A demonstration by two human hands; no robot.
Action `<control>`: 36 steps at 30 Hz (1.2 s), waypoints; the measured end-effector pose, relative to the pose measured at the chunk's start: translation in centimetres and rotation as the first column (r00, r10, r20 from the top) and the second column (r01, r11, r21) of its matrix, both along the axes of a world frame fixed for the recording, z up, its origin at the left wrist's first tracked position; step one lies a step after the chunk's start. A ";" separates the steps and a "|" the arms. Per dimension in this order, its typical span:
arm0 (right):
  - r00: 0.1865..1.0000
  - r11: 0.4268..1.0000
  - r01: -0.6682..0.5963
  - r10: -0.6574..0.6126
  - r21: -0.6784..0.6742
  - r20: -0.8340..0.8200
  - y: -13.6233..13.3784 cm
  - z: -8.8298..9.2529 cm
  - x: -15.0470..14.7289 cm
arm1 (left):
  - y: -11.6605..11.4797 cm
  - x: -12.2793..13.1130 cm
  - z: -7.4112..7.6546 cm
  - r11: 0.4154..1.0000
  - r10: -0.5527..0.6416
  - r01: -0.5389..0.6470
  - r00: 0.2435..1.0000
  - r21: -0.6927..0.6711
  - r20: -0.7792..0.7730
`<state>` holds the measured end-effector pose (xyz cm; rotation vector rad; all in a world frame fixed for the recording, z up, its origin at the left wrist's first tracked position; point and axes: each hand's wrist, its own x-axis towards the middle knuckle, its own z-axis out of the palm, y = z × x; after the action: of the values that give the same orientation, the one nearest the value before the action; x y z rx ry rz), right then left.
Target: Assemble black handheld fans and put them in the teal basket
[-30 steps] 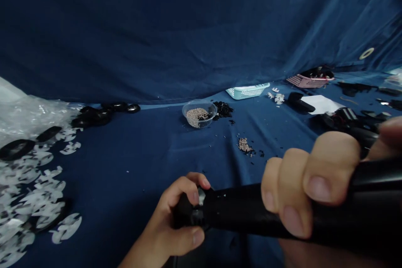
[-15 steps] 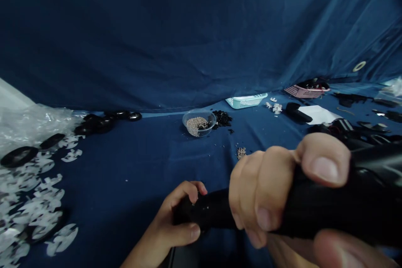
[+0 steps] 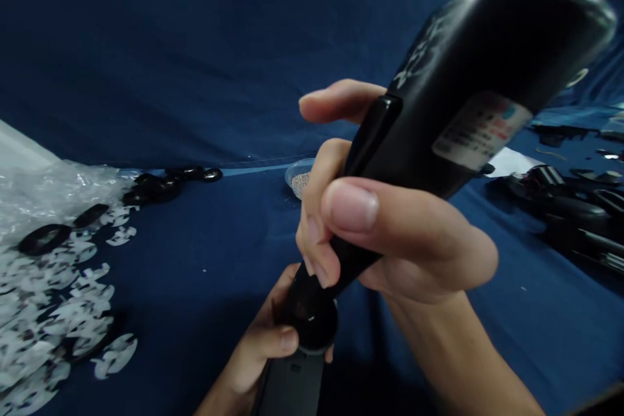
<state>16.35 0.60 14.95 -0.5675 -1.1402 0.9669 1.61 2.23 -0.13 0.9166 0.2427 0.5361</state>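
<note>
My right hand (image 3: 385,227) is wrapped round a glossy black handheld appliance (image 3: 453,104) with a raised strip, a white label and pale lettering on its casing. The appliance slants from lower left up to the upper right, close to the camera. Its top end shows several light slats. The index finger stands off it, while the thumb presses its near side. My left hand (image 3: 258,338) grips its rounded lower end, thumb at the front and fingers behind. Below that, a flat dark grey part (image 3: 292,383) reaches down out of view; how it joins is unclear.
Many white plastic pieces (image 3: 53,325) and black rings (image 3: 43,239) lie at left, beside clear plastic wrap (image 3: 63,195). A clear bowl (image 3: 294,172) of small metal bits is partly hidden behind my right hand. Black parts (image 3: 556,201) and a white sheet (image 3: 511,161) lie at right.
My right hand has turned the appliance from nearly level to a steep slant, swinging its far end upward. My left hand has closed round the lower end.
</note>
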 end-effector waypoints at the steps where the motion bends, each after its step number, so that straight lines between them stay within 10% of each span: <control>1: 1.000 1.000 0.000 0.000 -0.009 0.003 0.1 0.1 0.0 | 0.0 0.0 0.0 1.000 0.003 -0.003 1.000 0.001 0.007; 36: 0.984 0.987 0.151 -0.155 -0.047 -0.091 0.4 -1.1 1.5 | -0.6 -0.4 -0.8 0.994 0.092 -0.091 0.996 -0.054 0.014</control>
<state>17.89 0.95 13.85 -0.6261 -0.9798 0.8765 1.19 1.62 -0.91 0.8517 0.2840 0.6184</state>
